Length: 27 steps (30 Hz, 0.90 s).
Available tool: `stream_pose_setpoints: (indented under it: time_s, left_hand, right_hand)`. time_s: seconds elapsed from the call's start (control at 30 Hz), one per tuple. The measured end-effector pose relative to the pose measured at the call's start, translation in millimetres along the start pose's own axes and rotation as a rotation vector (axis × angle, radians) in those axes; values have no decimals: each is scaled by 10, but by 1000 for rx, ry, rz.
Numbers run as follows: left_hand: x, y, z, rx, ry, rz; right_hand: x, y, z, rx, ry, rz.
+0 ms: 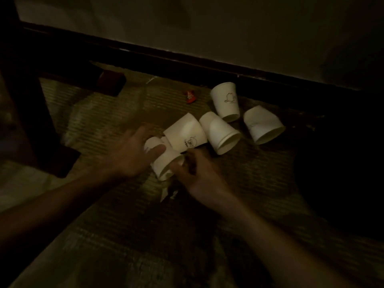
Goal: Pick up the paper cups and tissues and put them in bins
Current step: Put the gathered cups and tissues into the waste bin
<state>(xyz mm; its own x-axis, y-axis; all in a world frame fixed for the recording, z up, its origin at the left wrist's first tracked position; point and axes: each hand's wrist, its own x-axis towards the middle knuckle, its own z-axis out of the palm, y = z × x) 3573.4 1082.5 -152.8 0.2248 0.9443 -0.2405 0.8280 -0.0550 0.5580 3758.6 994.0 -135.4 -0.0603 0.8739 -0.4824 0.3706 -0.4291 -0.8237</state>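
Paper cup (166, 163) on its side, left of frame centre, lies in the grip of the left hand (128, 156). The thumb lies across the cup's near wall and the other fingers curl over its far side, blurred. The cup's open mouth points toward the lower right.

At that mouth the right hand (201, 175) has its fingers bunched together, pinching a crumpled tissue (166, 194). The tissue is white with dark stains, and a loose end trails below the cup. The dim light hides exactly how the fingertips sit on it. Both bare forearms run in from the lower corners of the frame.

Just beyond the held cup, a bear-print cup (185, 132) lies on its side, touching it. To its right a third cup (220, 134) lies tipped, mouth toward the lower right. Above that, an upside-down cup (225, 100) stands on its rim, showing a faint outline drawing. Farthest right, a fifth cup (262, 125) lies tilted with its mouth to the lower right.

All rest on a striped mat (104, 113). A red wrapper (190, 97) lies above centre, apart from the cups. A dark baseboard (207, 61) crosses the upper frame, and a dark furniture leg (22, 100) stands at the left edge.
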Motion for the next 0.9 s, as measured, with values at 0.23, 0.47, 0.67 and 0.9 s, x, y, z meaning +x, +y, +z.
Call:
stream_pose_setpoints:
  time_s: [0.23, 0.47, 0.67, 0.9]
  left_hand:
    - [-101, -45, 99, -324, -63, -112]
    - [-277, 205, 190, -274, -85, -60]
    - [158, 342, 231, -291, 163, -168]
    - [440, 381, 370, -70, 13, -40]
  right_hand:
    - [131, 63, 225, -29, 67, -31]
    - [20, 189, 192, -97, 27, -47]
    - [73, 226, -173, 128, 139, -56]
    - [54, 461, -152, 124, 141, 0]
